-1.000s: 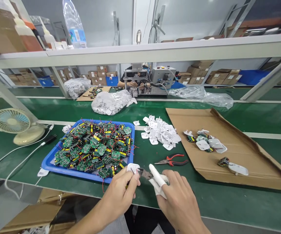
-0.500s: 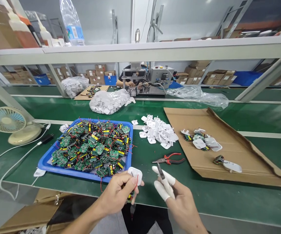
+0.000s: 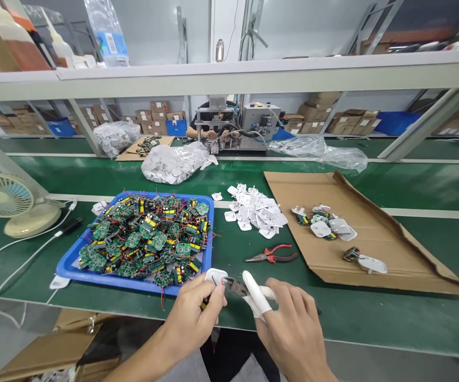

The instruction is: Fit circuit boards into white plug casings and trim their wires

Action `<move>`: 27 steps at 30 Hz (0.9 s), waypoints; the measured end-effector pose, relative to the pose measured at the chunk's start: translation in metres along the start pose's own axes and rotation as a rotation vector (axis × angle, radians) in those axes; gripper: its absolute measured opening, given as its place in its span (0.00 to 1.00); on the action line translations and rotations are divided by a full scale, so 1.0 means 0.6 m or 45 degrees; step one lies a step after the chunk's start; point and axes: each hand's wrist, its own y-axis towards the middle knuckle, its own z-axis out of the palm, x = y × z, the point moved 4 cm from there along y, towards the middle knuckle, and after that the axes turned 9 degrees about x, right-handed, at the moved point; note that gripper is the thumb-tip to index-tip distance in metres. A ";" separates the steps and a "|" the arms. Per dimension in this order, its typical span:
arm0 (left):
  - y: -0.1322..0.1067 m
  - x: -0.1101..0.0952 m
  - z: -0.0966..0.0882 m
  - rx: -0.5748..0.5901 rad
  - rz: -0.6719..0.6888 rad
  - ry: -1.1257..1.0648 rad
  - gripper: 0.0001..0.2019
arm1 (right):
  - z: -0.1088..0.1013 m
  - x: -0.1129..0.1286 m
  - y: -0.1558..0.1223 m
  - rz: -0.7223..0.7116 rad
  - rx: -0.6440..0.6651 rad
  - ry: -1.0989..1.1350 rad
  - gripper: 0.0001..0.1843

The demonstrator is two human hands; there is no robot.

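Observation:
My left hand is closed around a white plastic plug cover with a thin red wire by the thumb. Part of a circuit board peeks out beneath those fingers. Closed on a pair of cutting pliers, my right hand has white covers on its thumb and a finger. The metal jaws reach the wire at the cover's edge; whether they are closed on it I cannot tell. Most of the handles are hidden by the hand. Just beyond lie red-and-black long-nose pliers on the green bench.
A blue tray heaped with wired circuit boards stands at left, near a small fan. White covers are piled mid-bench. Several joined pieces lie on cardboard at right. Across the bench, a person works at a machine.
My right hand has turned palm-down and brought the cutting pliers leftward to the white cover. My left hand stays almost in place, still holding it. The whole view has shifted slightly.

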 end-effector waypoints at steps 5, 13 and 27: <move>0.003 -0.019 -0.002 -0.005 0.094 0.120 0.17 | -0.005 0.002 -0.002 0.002 -0.008 -0.027 0.13; 0.005 -0.018 0.002 0.027 0.132 0.189 0.18 | 0.005 0.001 -0.003 0.023 -0.005 0.047 0.13; 0.001 -0.024 0.010 0.009 0.169 0.327 0.16 | 0.000 -0.005 -0.006 0.019 0.002 0.011 0.10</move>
